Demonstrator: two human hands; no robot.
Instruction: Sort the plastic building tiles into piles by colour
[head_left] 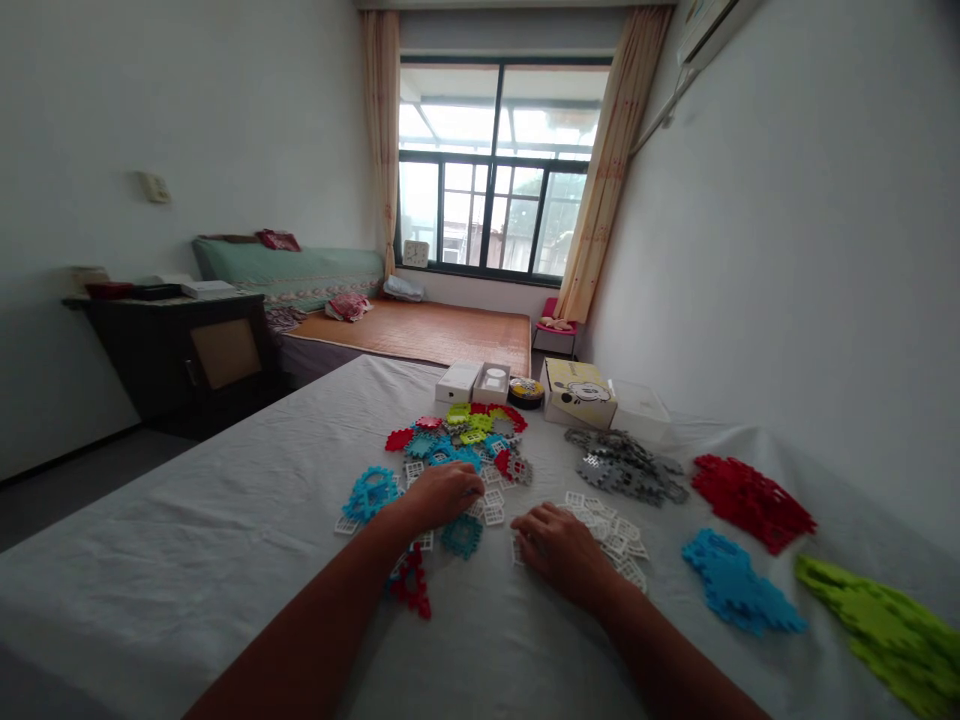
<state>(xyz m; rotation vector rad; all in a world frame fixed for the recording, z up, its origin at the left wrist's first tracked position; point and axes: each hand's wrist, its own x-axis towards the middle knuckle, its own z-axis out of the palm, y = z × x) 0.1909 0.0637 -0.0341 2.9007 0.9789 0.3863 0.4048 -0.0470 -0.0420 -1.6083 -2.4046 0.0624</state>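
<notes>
My left hand (pixel 450 490) reaches over a mixed heap of plastic interlocking pieces, its fingers curled inward; what they pinch, if anything, is hidden. White window-grid pieces (pixel 493 508) lie beside its fingertips, and a teal gear-edged piece (pixel 462 538) rests just below. My right hand (pixel 553 540) is low over the cloth at the left side of a pile of white grid pieces (pixel 611 528). Its fingers are bent down onto a white grid piece (pixel 517 549) that shows at their tips. Blue pieces (pixel 371 492) and red pieces (pixel 412 585) lie left of and below my left forearm.
Sorted piles lie to the right: grey (pixel 626 468), red (pixel 750 500), blue (pixel 739 585) and lime green (pixel 885 620). White boxes (pixel 458 382), a round tin (pixel 526 392), a yellow cartoon box (pixel 579 392) and a translucent container (pixel 639 410) line the far edge of the cloth-covered table (pixel 225 530).
</notes>
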